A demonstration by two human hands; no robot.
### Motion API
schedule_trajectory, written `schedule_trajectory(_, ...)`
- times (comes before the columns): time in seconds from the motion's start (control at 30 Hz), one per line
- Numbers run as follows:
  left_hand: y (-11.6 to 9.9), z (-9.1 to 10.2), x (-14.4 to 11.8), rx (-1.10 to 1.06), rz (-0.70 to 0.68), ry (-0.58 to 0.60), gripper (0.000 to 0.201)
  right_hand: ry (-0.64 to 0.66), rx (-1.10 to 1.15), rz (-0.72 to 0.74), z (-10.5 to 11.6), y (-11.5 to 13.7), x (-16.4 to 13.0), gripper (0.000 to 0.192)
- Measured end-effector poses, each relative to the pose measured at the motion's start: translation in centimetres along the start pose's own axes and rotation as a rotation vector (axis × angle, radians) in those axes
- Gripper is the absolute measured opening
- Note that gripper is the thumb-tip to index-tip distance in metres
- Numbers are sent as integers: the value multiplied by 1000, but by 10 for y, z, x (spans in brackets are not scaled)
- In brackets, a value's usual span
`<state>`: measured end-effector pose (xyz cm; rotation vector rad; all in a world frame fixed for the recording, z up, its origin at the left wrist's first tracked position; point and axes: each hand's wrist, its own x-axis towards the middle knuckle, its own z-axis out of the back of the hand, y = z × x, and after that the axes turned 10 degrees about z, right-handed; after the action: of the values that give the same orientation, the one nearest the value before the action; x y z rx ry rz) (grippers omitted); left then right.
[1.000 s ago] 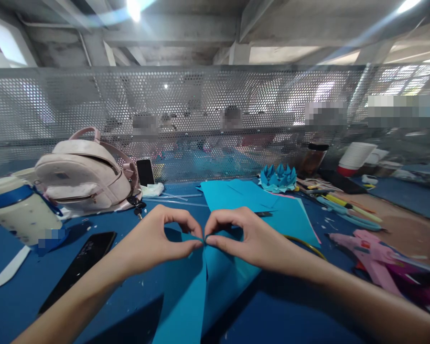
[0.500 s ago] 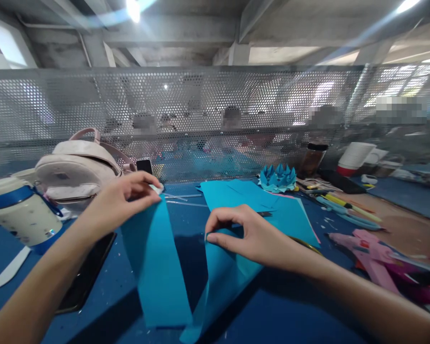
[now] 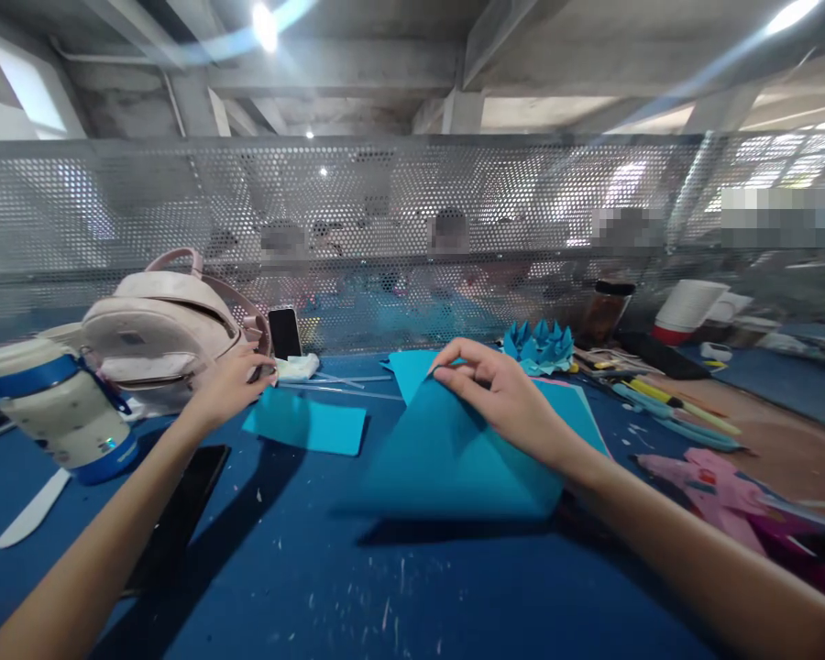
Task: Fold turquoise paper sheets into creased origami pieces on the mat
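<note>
My right hand [image 3: 485,380] pinches the top edge of a large blue paper sheet [image 3: 446,458]. The sheet hangs tilted, its lower edge raised over the tabletop and blurred by motion. At left, my left hand [image 3: 237,385] has its fingertips closed at the upper left corner of a narrow blue paper strip [image 3: 323,428]. Most of this strip lies low over the blue table, in part under the hand's shadow. More blue paper sheets [image 3: 577,412] lie behind and to the right of the held sheet. A folded blue paper piece with several points [image 3: 537,346] stands beyond them.
At left are a pale backpack [image 3: 158,330], a cream-and-blue cup [image 3: 61,412], a white plastic knife [image 3: 34,511] and a dark phone [image 3: 192,495]. A pink glue gun [image 3: 719,486], scissors-like blue handles [image 3: 680,423] and stacked paper cups [image 3: 691,302] are at right. A perforated metal screen [image 3: 385,202] stands behind.
The narrow strip has gone from hanging upright to lying low at left, apart from the large sheet. My left hand moved left and down; my right hand rose, lifting the sheet.
</note>
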<state>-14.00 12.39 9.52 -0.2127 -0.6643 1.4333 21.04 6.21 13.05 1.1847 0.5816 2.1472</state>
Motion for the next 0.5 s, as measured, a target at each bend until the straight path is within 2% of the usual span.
schedule_trajectory(0.07,-19,-4,-5,-26,-36,10,37,-43,57,-45,4,-2,2,21)
schedule_trajectory(0.1,-32,-5,-10,-50,-66,53,38,-55,92,-60,6,-3,3,22)
schedule_trajectory(0.13,-46,-6,-16,-97,-109,143,39,-66,126,-71,7,-3,3,23)
schedule_trajectory(0.17,-60,-7,-24,-237,-155,316,42,-77,162,-82,7,-2,3,25)
schedule_trajectory(0.2,-74,-9,-32,-364,-194,403,45,-88,202,-95,7,-2,3,26)
schedule_trajectory(0.23,-86,-10,-40,-396,-211,469,43,-100,249,-109,7,-1,3,26)
schedule_trajectory(0.33,-107,-14,-57,-301,-201,313,38,-156,414,-158,5,-2,3,27)
schedule_trajectory(0.4,-109,-12,-60,-297,-183,302,25,-203,509,-194,6,-3,4,28)
schedule_trajectory(0.5,-105,0,-59,-378,-72,336,29,-226,591,-240,9,-3,5,28)
